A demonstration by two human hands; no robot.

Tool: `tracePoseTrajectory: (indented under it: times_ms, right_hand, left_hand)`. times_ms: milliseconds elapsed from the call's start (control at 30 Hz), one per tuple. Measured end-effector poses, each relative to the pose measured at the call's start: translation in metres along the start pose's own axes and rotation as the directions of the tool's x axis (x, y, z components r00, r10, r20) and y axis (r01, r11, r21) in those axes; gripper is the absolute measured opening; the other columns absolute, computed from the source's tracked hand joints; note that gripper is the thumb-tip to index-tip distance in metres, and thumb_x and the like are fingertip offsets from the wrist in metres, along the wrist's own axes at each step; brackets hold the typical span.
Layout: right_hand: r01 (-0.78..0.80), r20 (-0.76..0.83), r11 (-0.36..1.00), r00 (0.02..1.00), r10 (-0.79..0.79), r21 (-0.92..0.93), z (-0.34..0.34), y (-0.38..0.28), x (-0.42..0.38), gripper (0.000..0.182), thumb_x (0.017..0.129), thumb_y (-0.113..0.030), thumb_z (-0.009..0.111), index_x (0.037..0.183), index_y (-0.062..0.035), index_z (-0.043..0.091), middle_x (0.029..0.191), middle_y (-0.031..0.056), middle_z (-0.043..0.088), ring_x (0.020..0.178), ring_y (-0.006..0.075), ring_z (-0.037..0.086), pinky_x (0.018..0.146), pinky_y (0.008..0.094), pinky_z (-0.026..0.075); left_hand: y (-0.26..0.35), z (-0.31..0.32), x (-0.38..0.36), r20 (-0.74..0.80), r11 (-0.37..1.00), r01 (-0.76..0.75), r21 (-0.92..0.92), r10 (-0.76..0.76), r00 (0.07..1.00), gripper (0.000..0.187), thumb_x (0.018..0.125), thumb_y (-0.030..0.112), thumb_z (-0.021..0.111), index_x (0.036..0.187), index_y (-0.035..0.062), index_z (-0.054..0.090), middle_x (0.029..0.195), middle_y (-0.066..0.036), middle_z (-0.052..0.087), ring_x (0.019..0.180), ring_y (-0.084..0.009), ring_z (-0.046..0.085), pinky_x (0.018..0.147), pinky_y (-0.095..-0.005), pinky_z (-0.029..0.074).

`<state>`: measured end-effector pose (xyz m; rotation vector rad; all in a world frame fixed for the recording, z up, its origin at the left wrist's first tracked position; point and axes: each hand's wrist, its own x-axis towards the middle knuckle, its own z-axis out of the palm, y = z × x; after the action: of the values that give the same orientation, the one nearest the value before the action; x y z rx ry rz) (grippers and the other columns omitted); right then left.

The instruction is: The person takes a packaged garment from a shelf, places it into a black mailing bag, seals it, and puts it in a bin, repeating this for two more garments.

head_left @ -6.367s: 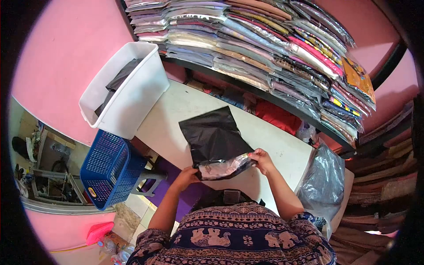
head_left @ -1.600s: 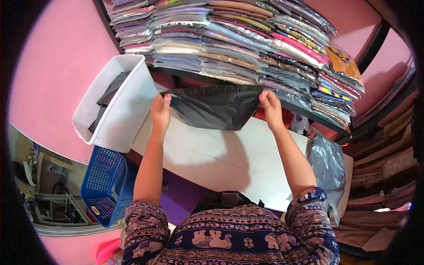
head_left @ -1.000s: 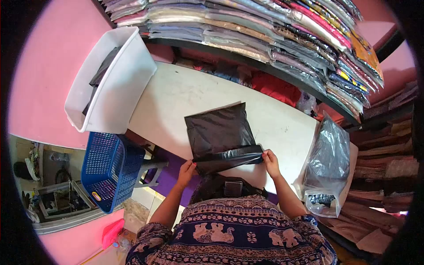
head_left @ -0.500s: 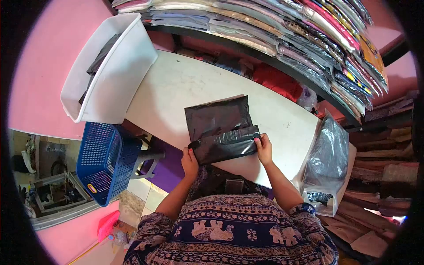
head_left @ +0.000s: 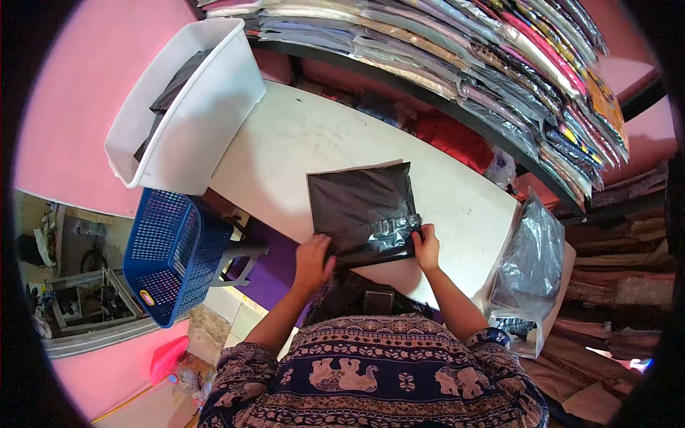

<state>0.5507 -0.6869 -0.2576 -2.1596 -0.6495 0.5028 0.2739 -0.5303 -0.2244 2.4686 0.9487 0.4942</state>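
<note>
Far left: blue basket (head_left: pixel 171 257) below the table edge, its inside not visible from here. Above it a white bin (head_left: pixel 193 107) sits on the table (head_left: pixel 285 150) corner, tilted, with dark folded bags lying in it. Centre: black mailer (head_left: pixel 364 210) flat on the table near the front edge, flap folded over its near end. Left hand (head_left: pixel 312 261) presses flat on the mailer's near left corner, fingers spread. Right hand (head_left: pixel 427 247) pinches the flap's right end. Right: clear plastic bag (head_left: pixel 531 267) hangs off the table end, mouth open, dark packets at its bottom. Behind, a shelf (head_left: pixel 457 50) holds stacked clothes in clear sleeves.
</note>
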Motion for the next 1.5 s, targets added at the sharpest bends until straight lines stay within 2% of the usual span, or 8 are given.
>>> tracePoseTrajectory:
  times_ms: [133, 267, 300, 833, 967, 1267, 1333, 1500]
  right_hand:
    - [0.293, -0.209, 0.884, 0.900, -0.383, -0.363, 0.003, -0.031, -0.021, 0.050, 0.075, -0.016, 0.066, 0.121, -0.0047, 0.049, 0.128, 0.0199, 0.044, 0.116, 0.0377, 0.042, 0.093, 0.0485, 0.034]
    - [0.707, 0.582, 0.656, 0.659, -0.477, -0.263, 0.013, -0.071, -0.035, 0.051, 0.073, -0.018, 0.065, 0.122, -0.0093, 0.052, 0.134, 0.0151, 0.045, 0.124, 0.0332, 0.042, 0.100, 0.0511, 0.034]
    - [0.783, 0.557, 0.568, 0.599, -0.575, -0.255, 0.018, -0.064, -0.047, 0.054, 0.075, -0.018, 0.062, 0.127, -0.0113, 0.050, 0.138, 0.0132, 0.042, 0.131, 0.0300, 0.037, 0.106, 0.0532, 0.028]
    - [0.512, 0.389, 0.559, 0.859, -0.332, -0.653, -0.013, -0.017, -0.024, 0.060, 0.086, -0.009, 0.044, 0.143, -0.0263, 0.032, 0.152, 0.0058, 0.025, 0.135, 0.0300, 0.032, 0.107, 0.0532, 0.027]
    - [0.528, 0.354, 0.710, 0.847, -0.397, -0.467, -0.022, -0.003, -0.010, 0.055, 0.083, -0.003, 0.039, 0.138, -0.0024, 0.033, 0.134, 0.0167, 0.048, 0.119, 0.0332, 0.049, 0.101, 0.0481, 0.034]
    - [0.668, 0.278, 0.713, 0.741, -0.611, -0.212, -0.041, -0.026, 0.012, 0.040, 0.073, 0.006, 0.046, 0.111, -0.0033, 0.057, 0.107, 0.0180, 0.063, 0.084, 0.0344, 0.066, 0.068, 0.0398, 0.054]
    - [0.489, 0.139, 0.843, 0.840, -0.524, 0.224, -0.044, -0.039, 0.014, 0.037, 0.074, 0.008, 0.040, 0.105, -0.0002, 0.058, 0.106, 0.0164, 0.063, 0.077, 0.0268, 0.068, 0.058, 0.0344, 0.054]
    - [0.221, 0.184, 0.830, 0.916, -0.358, 0.512, -0.061, -0.120, 0.021, 0.010, 0.093, -0.005, 0.042, 0.095, -0.0004, 0.050, 0.085, 0.0101, 0.060, 0.061, 0.0188, 0.065, 0.051, 0.0262, 0.052]
  left_hand:
    - [0.014, 0.008, 0.004, 0.337, 0.968, -0.251, 0.007, 0.234, 0.912, 0.081, 0.077, 0.038, 0.066, 0.142, 0.0049, 0.030, 0.147, -0.017, 0.027, 0.137, -0.0341, 0.023, 0.111, -0.0487, 0.019]
    - [0.016, 0.011, 0.003, 0.429, 0.958, -0.278, 0.064, 0.225, 0.875, 0.091, 0.071, 0.036, 0.070, 0.144, 0.0043, 0.024, 0.150, -0.017, 0.021, 0.139, -0.0348, 0.018, 0.112, -0.0502, 0.016]
    - [0.016, 0.012, 0.006, 0.446, 0.955, -0.283, 0.086, 0.217, 0.868, 0.095, 0.069, 0.034, 0.072, 0.144, 0.0040, 0.023, 0.150, -0.018, 0.020, 0.140, -0.0354, 0.017, 0.112, -0.0509, 0.016]
    - [-0.019, 0.019, 0.001, 0.326, 0.917, -0.360, 0.172, 0.292, 0.899, 0.064, 0.082, 0.013, 0.051, 0.140, -0.0006, 0.028, 0.146, -0.022, 0.027, 0.136, -0.0378, 0.025, 0.109, -0.0490, 0.026]
    - [-0.026, 0.017, 0.003, 0.342, 0.914, -0.369, 0.171, 0.296, 0.892, 0.058, 0.084, 0.006, 0.044, 0.139, -0.0022, 0.030, 0.145, -0.023, 0.029, 0.136, -0.0382, 0.027, 0.109, -0.0472, 0.027]
    - [-0.019, -0.053, 0.029, 0.416, 0.982, -0.154, -0.113, 0.188, 0.890, 0.048, 0.086, 0.002, 0.043, 0.133, 0.0055, 0.045, 0.121, -0.022, 0.055, 0.109, -0.0366, 0.055, 0.093, -0.0416, 0.045]
    - [-0.001, -0.095, 0.040, 0.458, 0.986, -0.070, -0.152, 0.133, 0.879, 0.044, 0.087, 0.008, 0.047, 0.131, 0.0074, 0.049, 0.115, -0.023, 0.058, 0.103, -0.0390, 0.057, 0.089, -0.0430, 0.046]
    - [0.001, -0.145, 0.060, 0.199, 0.977, -0.134, -0.169, 0.167, 0.966, 0.022, 0.087, 0.012, 0.050, 0.107, 0.0051, 0.057, 0.091, -0.021, 0.062, 0.084, -0.0395, 0.060, 0.073, -0.0465, 0.048]
